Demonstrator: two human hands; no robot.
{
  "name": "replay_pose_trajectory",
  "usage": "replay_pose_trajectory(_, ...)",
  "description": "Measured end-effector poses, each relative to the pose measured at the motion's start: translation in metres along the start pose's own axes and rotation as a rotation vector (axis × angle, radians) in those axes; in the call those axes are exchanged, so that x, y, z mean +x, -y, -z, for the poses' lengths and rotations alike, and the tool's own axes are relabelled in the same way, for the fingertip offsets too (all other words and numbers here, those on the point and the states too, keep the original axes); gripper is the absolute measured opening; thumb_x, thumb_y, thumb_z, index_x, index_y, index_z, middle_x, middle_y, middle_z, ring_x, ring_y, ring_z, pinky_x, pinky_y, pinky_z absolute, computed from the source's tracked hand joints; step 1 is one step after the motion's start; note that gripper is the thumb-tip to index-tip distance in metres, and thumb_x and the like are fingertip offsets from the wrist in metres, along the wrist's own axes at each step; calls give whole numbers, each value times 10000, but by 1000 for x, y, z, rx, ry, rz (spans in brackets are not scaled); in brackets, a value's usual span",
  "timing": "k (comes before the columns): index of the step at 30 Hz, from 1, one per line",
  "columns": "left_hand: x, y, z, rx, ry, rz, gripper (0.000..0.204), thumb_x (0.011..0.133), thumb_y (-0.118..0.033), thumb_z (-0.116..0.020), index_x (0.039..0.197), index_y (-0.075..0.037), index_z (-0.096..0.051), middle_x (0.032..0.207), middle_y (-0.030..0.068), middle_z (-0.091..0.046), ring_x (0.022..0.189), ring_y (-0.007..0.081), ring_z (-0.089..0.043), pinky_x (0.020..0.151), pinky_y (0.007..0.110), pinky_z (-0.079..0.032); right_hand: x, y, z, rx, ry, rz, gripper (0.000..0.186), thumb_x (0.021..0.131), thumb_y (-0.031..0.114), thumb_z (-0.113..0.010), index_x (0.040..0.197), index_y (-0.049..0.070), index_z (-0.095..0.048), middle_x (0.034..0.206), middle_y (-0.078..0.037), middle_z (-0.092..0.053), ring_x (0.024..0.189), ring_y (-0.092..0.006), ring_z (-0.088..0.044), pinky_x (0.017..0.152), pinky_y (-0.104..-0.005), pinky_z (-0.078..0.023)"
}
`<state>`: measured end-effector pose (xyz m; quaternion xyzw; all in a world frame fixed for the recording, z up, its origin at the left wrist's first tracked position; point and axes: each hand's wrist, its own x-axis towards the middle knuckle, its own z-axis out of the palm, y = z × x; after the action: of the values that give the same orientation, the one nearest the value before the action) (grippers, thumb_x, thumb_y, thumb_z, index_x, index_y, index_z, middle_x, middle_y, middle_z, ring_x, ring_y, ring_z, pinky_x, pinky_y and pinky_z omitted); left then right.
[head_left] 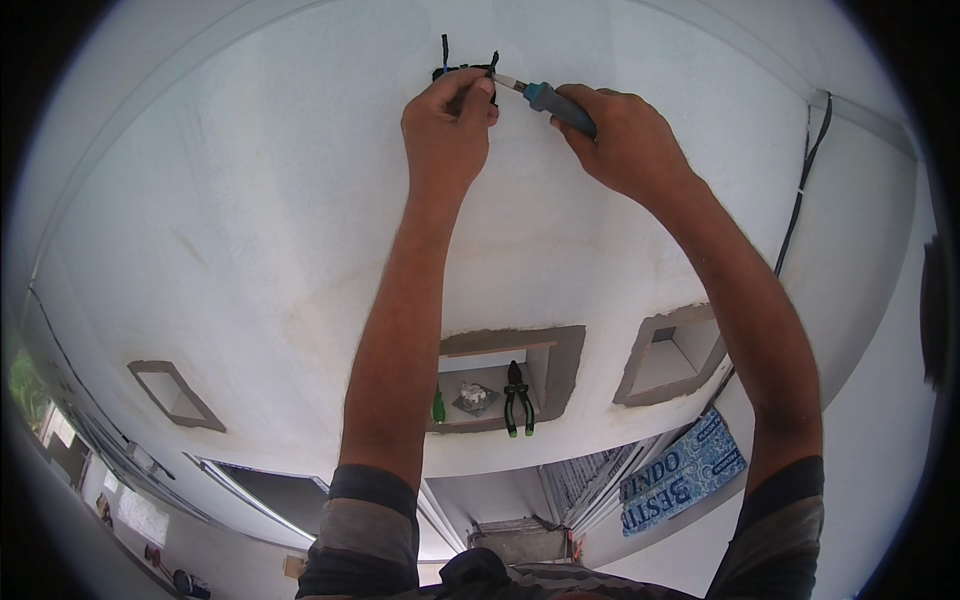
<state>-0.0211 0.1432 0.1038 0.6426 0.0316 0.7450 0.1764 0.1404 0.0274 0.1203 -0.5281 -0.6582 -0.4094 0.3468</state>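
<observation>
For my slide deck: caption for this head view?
Left hand steadies black wires on white wall; right hand applies screwdriver.

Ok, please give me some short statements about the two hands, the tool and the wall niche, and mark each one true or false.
1. The right hand holds a screwdriver with a grey-blue handle. True.
2. The left hand hangs free of the white wall. False: its fingers are at the small hole with black wires.
3. The black-and-green pliers lie on the floor. False: they stand in the grey-framed wall niche.
4. A black cable runs down the wall to the right. True.
</observation>
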Motion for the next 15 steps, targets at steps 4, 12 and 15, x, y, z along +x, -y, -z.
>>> replay_pose_trajectory(4, -1, 2, 2, 49, 25, -21, 164, 987, -108, -647, 1042, 33, -712, 820, 76, -738, 726, 121, -709, 676, 264, -574, -5, 8, -1, 16, -3, -70, 231, 930, 183, -669, 1146, 108, -706, 835, -151, -735, 772, -351, -722, 725, -446, -595)
replay_pose_trajectory(12, 3, 2, 1, -1, 56, -16, 181, 1004, -97, -632, 1078, 58, -689, 928, 114, -747, 789, 160, -731, 756, 283, -623, 2, 9, 1, 13, 22, -117, 237, 926, 157, -651, 1148, 100, -713, 862, -161, -741, 790, -373, -725, 734, -459, -598)
replay_pose_trajectory(15, 0, 1, 0, 11, 40, -33, 183, 987, -103, -661, 1057, 57, -713, 886, 105, -749, 779, 150, -726, 742, 277, -609, 1, 9, 1, 40, 34, -142, 225, 932, 170, -646, 1134, 99, -714, 867, -162, -740, 806, -375, -722, 743, -464, -593)
